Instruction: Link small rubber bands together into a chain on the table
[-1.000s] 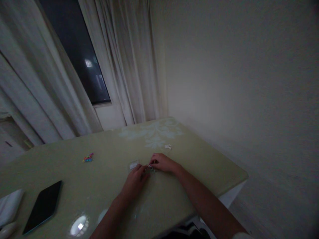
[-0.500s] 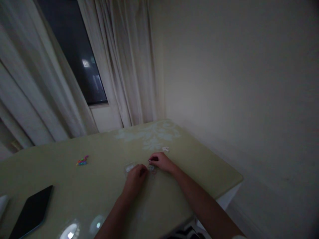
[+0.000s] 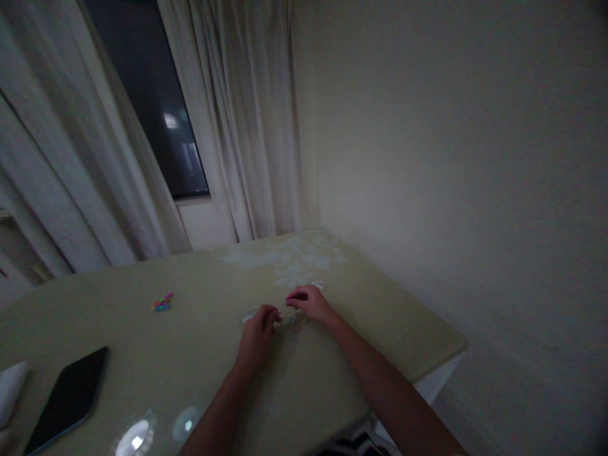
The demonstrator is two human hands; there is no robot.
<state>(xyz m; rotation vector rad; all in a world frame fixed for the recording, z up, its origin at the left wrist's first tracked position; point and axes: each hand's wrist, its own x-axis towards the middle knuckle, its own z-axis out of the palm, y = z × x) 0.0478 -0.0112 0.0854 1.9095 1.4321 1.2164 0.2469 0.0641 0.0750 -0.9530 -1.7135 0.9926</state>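
Note:
My left hand [image 3: 259, 329] rests low over the table with its fingertips pinched together at the left edge of a small pile of pale, thin pieces [image 3: 295, 320]. Just behind the pile, my right hand [image 3: 311, 301] is curled, thumb and forefinger meeting on a tiny pale bit too small to name. Partly hidden behind the left hand lies a small clear packet or case [image 3: 247, 315]. A few whitish pieces [image 3: 318, 285] lie beyond the right hand.
A small cluster of bright coloured pieces [image 3: 162, 303] lies on the table [image 3: 199, 354] to the left. Nearer are a dark flat tablet-like device [image 3: 69, 399] and a white object [image 3: 10, 389]. A wall borders the right side; curtains [image 3: 256, 126] hang behind.
My left hand's fingers have lifted and reached slightly forward to the pile. The right hand has shifted a little, and more of the pale pile shows. The view has turned slightly left.

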